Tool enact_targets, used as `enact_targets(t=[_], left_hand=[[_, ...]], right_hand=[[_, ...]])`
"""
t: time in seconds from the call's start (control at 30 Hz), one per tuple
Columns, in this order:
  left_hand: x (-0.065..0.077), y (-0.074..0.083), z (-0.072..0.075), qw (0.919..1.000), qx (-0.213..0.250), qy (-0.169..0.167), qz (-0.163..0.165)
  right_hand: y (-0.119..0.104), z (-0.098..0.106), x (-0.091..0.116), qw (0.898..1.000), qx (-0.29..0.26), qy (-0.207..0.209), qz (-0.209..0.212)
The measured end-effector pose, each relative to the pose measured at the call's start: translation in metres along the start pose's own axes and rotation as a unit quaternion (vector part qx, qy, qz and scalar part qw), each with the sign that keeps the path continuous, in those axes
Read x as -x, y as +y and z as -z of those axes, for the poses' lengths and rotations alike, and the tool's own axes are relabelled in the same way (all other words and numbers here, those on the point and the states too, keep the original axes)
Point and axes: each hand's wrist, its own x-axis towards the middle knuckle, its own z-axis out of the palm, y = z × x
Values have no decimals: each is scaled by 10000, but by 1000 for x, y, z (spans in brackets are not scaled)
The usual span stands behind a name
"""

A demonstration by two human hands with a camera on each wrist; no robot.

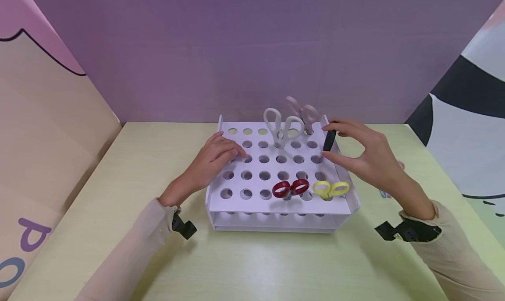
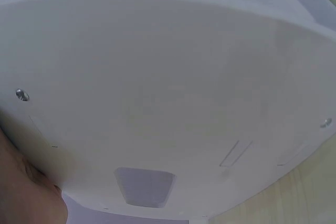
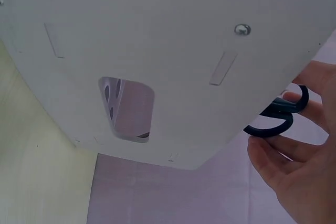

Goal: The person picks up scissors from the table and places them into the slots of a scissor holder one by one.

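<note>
My right hand point(image 1: 364, 154) pinches the dark handles of a pair of scissors point(image 1: 329, 140) between thumb and fingers, at the right side of a white rack point(image 1: 256, 204) with rows of round holes. In the right wrist view both finger loops of these scissors point(image 3: 270, 124) show beside the rack's side panel point(image 3: 173, 51), and the panel hides the blades. My left hand point(image 1: 211, 161) rests on the rack's left edge, fingers over the top board. White scissors point(image 1: 279, 130) and mauve scissors point(image 1: 304, 112) stand handles up toward the back, red scissors point(image 1: 290, 188) and yellow scissors point(image 1: 330, 189) at the front.
The rack stands on a pale wooden table point(image 1: 260, 266) before a purple backdrop point(image 1: 236, 51). Small items point(image 1: 385, 194) lie on the table to the right, partly covered by my right arm. Printed panels point(image 1: 51, 130) border the table on both sides.
</note>
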Motion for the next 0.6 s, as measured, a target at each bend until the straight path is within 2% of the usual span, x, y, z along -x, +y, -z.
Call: enact_targets(t=[0.27, 0.5, 0.6], left_hand=[[2, 0, 1, 10000, 21, -6, 43], [1, 1, 1, 10000, 21, 3, 30], [1, 0, 1, 10000, 9, 4, 26]], right_hand=[[2, -5, 1, 9995, -203, -218, 116], [5, -7, 4, 9971, -1, -736, -210], [5, -6, 5, 9963, 20, -814, -273]])
